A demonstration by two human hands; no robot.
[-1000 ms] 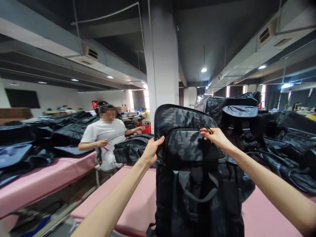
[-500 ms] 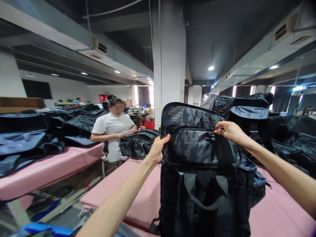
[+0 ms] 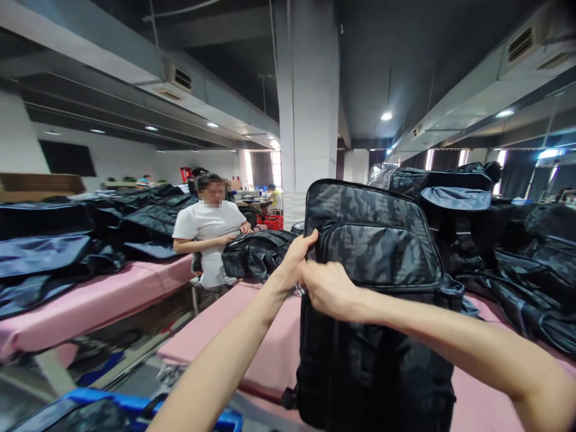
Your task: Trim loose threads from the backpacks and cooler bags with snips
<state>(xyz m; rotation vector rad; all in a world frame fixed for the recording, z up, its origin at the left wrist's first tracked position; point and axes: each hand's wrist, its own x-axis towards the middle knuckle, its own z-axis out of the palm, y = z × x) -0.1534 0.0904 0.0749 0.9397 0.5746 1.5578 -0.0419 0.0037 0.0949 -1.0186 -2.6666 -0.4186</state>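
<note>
A black and dark grey camouflage backpack [image 3: 387,252] stands upright in front of me, its zipped front pocket facing me. My left hand [image 3: 294,261] grips the bag's upper left edge, thumb on the front and fingers behind it. My right hand [image 3: 330,291] is closed in a fist at the same left side, just below and touching or nearly touching my left hand. A small metallic bit, which looks like a zipper pull [image 3: 300,288], shows under its fingers. The right forearm crosses the bag and hides part of its lower front.
Pink-covered tables [image 3: 252,312] hold more dark bags [image 3: 258,252]. A co-worker in a white shirt [image 3: 209,234] handles one across the table. Piled bags [image 3: 531,264] lie at right. A blue crate [image 3: 112,399] is at lower left; a pillar [image 3: 308,102] rises behind.
My right hand has moved from the pocket zipper at the upper right across to the bag's left edge. My left hand still holds that edge. The grey handle is now hidden.
</note>
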